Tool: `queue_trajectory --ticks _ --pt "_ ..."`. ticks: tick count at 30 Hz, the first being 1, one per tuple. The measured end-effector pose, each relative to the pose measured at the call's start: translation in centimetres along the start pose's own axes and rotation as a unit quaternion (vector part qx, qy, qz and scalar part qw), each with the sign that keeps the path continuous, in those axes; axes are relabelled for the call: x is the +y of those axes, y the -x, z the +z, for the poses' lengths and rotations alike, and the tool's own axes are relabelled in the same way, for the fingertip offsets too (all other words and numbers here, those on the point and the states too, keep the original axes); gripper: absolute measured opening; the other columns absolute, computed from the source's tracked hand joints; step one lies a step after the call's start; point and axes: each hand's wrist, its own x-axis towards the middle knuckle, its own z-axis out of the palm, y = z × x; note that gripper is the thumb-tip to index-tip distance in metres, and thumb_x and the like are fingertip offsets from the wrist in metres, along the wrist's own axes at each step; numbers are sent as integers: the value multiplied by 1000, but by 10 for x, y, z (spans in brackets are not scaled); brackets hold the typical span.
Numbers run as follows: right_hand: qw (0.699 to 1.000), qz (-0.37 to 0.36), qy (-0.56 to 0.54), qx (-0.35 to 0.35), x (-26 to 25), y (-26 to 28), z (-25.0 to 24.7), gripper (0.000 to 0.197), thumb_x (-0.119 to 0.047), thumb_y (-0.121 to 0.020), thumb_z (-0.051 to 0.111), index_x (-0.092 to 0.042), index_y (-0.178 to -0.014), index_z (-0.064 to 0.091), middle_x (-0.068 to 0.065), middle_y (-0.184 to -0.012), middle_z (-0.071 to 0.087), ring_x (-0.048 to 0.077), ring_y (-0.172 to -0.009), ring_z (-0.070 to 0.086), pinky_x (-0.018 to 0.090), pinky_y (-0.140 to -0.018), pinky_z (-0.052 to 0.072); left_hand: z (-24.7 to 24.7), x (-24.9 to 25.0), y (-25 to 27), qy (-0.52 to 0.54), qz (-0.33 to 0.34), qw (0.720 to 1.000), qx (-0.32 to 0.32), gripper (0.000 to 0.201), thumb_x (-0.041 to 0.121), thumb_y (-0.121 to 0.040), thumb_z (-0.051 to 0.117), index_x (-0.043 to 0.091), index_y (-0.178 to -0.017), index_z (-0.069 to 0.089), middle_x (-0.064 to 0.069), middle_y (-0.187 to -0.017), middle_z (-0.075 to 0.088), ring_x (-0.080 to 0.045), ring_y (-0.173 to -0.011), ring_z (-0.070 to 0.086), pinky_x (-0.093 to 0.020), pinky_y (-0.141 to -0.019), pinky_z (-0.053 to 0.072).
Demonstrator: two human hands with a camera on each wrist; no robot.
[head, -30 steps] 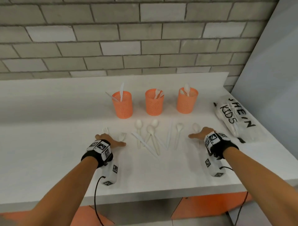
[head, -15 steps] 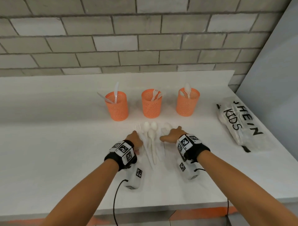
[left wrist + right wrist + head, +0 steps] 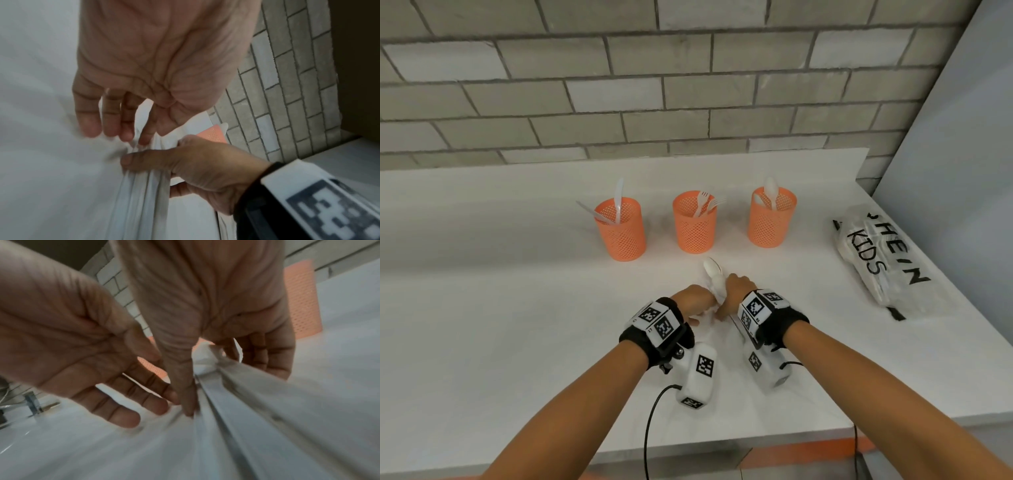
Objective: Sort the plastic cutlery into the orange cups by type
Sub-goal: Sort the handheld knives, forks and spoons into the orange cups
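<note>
Three orange mesh cups stand in a row: the left cup (image 3: 620,231) holds knives, the middle cup (image 3: 695,226) forks, the right cup (image 3: 770,222) spoons. In front of them the loose white cutlery (image 3: 714,274) is gathered into one bundle (image 3: 139,194), spoon bowls pointing toward the cups. My right hand (image 3: 736,291) grips the bundle, thumb (image 3: 144,158) across its handles and fingers on the far side. My left hand (image 3: 697,301) is beside it, its straight fingers (image 3: 111,125) touching the bundle's left side. The rest of the bundle is hidden by the hands.
A clear plastic bag (image 3: 876,260) with black lettering lies at the right end of the white counter (image 3: 482,325). A brick wall runs behind the cups and a grey panel rises on the right. The counter's front edge is close below my forearms.
Both hands swept inward from the sides, pushing the scattered cutlery into one bundle in the middle. The right hand has closed around it.
</note>
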Motion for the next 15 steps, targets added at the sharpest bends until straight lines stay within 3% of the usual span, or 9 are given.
queue_trajectory --ticks 4,10,13,15 --pt "1000 -6 -4 12 3 0 4 60 -24 -73 76 0 -120 47 16 -121 57 30 -110 58 32 -82 48 1 -4 3 43 -6 999 -19 13 13 -91 46 14 -83 56 1 -79 50 -12 -74 45 -24 -70 42" --pt "999 -17 35 26 10 1 10 49 -23 -73 75 0 -111 56 14 -114 61 29 -105 60 28 -74 46 4 -10 7 109 14 992 -54 17 9 -92 43 12 -86 59 -2 -85 60 -13 -79 54 -24 -71 43" --pt "997 -11 40 61 9 3 15 45 -18 -79 68 0 -116 51 19 -121 56 32 -110 57 33 -85 48 4 -16 10 126 25 990 -63 17 8 -91 44 13 -97 60 0 -92 60 -12 -83 53 -24 -73 42" --pt "996 -19 40 72 8 3 19 48 -17 -82 66 0 -121 45 19 -125 53 33 -116 52 36 -92 45 5 -20 10 123 33 990 -62 18 8 -91 45 14 -96 61 1 -94 61 -10 -85 53 -23 -75 43"
